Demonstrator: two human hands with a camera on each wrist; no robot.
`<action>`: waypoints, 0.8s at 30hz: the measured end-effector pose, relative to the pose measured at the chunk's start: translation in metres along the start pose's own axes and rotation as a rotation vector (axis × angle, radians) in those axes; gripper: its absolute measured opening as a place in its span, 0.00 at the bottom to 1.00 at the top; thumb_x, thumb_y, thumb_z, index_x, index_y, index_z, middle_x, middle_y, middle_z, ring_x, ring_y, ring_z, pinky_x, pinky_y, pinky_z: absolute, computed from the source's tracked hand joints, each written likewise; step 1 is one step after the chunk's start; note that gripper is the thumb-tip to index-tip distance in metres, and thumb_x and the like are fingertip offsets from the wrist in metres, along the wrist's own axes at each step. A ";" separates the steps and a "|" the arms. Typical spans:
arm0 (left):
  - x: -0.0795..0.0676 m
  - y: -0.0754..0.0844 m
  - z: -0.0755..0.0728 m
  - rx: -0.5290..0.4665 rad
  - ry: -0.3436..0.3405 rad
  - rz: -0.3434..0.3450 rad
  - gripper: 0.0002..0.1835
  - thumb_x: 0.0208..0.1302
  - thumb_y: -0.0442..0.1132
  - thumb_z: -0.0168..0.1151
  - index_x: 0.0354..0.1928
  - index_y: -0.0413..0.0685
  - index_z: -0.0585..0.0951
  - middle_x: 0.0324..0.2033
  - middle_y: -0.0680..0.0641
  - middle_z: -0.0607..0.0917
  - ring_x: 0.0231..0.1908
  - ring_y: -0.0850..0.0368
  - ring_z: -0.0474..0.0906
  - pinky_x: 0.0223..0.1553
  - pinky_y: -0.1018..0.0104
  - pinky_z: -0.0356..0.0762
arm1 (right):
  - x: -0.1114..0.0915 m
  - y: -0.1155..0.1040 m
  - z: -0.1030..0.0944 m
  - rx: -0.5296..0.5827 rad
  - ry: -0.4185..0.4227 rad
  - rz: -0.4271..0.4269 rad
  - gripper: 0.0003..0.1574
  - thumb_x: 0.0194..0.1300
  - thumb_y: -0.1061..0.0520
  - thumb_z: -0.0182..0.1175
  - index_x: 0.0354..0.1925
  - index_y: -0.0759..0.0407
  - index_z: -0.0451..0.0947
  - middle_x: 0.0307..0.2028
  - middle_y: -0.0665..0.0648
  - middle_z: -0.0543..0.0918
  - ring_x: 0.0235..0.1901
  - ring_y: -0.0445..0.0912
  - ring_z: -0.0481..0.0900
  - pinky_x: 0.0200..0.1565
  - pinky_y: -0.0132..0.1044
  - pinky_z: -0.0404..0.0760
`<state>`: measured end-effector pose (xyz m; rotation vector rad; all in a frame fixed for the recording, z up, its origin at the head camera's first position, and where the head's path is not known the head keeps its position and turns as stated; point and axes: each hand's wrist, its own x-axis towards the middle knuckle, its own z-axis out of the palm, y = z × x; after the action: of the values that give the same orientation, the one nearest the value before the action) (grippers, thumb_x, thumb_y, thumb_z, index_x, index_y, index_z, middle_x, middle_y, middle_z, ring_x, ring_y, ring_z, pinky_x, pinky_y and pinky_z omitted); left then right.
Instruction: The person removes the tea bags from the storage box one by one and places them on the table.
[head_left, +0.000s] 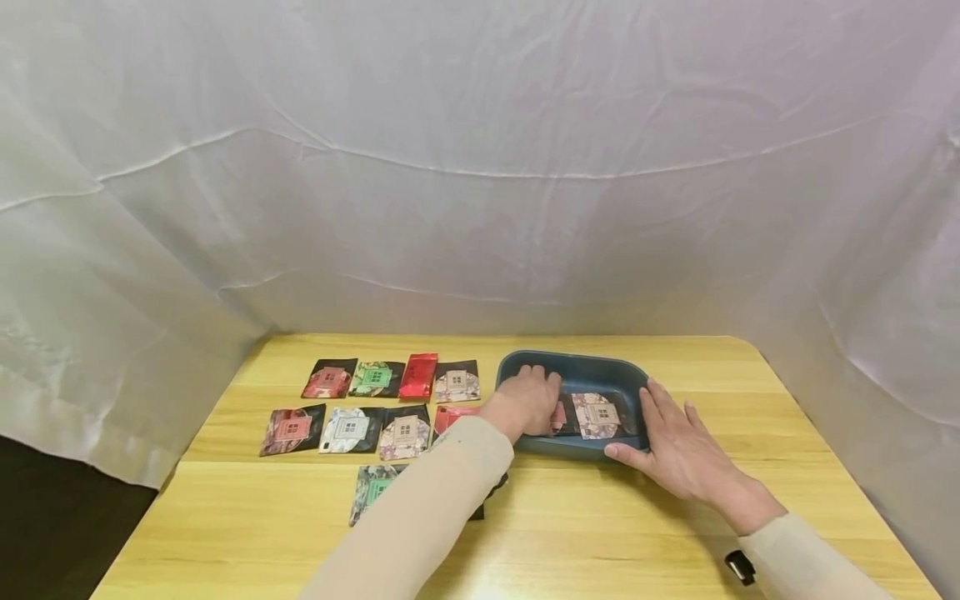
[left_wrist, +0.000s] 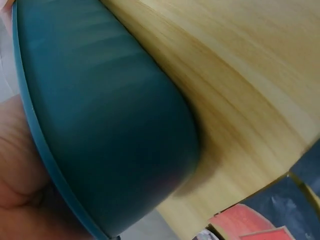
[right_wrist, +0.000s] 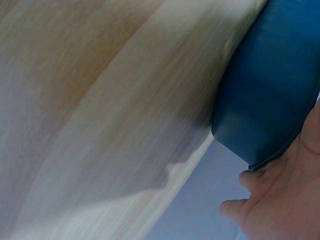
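A dark blue plastic bin (head_left: 570,447) stands at the table's back right. My left hand (head_left: 528,398) reaches down into its left end, fingers bent toward the floor of the bin. The left fingertips are hidden, so I cannot tell whether they pinch a packet. Beside them inside lie a packet with a red label (head_left: 558,417) and a floral packet with a beige label (head_left: 597,415). My right hand (head_left: 678,446) rests against the bin's right end, fingers extended along the side and thumb at the front rim. In the right wrist view, that hand (right_wrist: 280,205) touches the rim.
Left of the bin, flat packets lie in rows: a green-labelled one (head_left: 375,377), a plain red one (head_left: 418,377), a white-labelled one (head_left: 348,429) and several others. The left sleeve (head_left: 427,500) covers part of the front row. A pale curtain (head_left: 480,233) hangs behind the table.
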<state>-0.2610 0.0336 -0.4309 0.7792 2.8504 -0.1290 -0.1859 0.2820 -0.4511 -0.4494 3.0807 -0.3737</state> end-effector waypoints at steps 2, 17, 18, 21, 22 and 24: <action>0.000 0.000 -0.001 0.036 0.010 -0.011 0.44 0.61 0.62 0.75 0.72 0.51 0.69 0.64 0.44 0.75 0.63 0.49 0.70 0.60 0.58 0.81 | 0.000 0.000 0.000 -0.001 -0.002 0.002 0.76 0.67 0.18 0.55 0.78 0.80 0.48 0.80 0.78 0.48 0.78 0.74 0.54 0.74 0.76 0.49; -0.012 -0.010 -0.018 0.148 0.067 0.009 0.42 0.61 0.66 0.72 0.68 0.51 0.71 0.61 0.47 0.72 0.63 0.50 0.67 0.67 0.55 0.73 | 0.002 0.001 0.001 -0.003 -0.003 0.003 0.77 0.67 0.18 0.54 0.79 0.79 0.47 0.81 0.78 0.47 0.78 0.74 0.52 0.74 0.76 0.48; -0.013 -0.011 -0.020 0.150 0.070 0.019 0.42 0.61 0.66 0.71 0.68 0.50 0.71 0.61 0.47 0.72 0.63 0.51 0.67 0.67 0.55 0.72 | 0.002 0.001 0.001 -0.003 -0.002 0.002 0.77 0.67 0.18 0.54 0.79 0.79 0.47 0.81 0.78 0.48 0.78 0.74 0.52 0.74 0.76 0.48; -0.018 -0.015 -0.025 0.147 0.084 0.040 0.42 0.58 0.67 0.72 0.67 0.50 0.71 0.59 0.48 0.73 0.60 0.52 0.68 0.66 0.56 0.72 | 0.002 0.002 0.001 0.000 -0.002 0.001 0.77 0.67 0.18 0.55 0.79 0.80 0.47 0.81 0.78 0.48 0.78 0.74 0.53 0.74 0.77 0.49; -0.020 -0.017 -0.027 0.145 0.089 0.046 0.42 0.58 0.67 0.72 0.66 0.50 0.72 0.58 0.49 0.73 0.59 0.52 0.68 0.64 0.57 0.72 | 0.002 0.002 0.001 0.002 -0.002 0.001 0.77 0.67 0.18 0.55 0.79 0.80 0.47 0.81 0.78 0.48 0.78 0.74 0.53 0.74 0.76 0.49; -0.023 -0.021 -0.030 0.121 0.099 0.049 0.43 0.55 0.67 0.74 0.65 0.49 0.72 0.56 0.49 0.74 0.57 0.53 0.69 0.63 0.58 0.73 | 0.002 0.002 0.001 0.003 -0.002 0.001 0.77 0.67 0.18 0.55 0.79 0.80 0.47 0.81 0.78 0.48 0.78 0.74 0.53 0.74 0.76 0.49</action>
<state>-0.2564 0.0080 -0.3961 0.9021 2.9361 -0.2651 -0.1881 0.2830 -0.4520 -0.4484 3.0781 -0.3773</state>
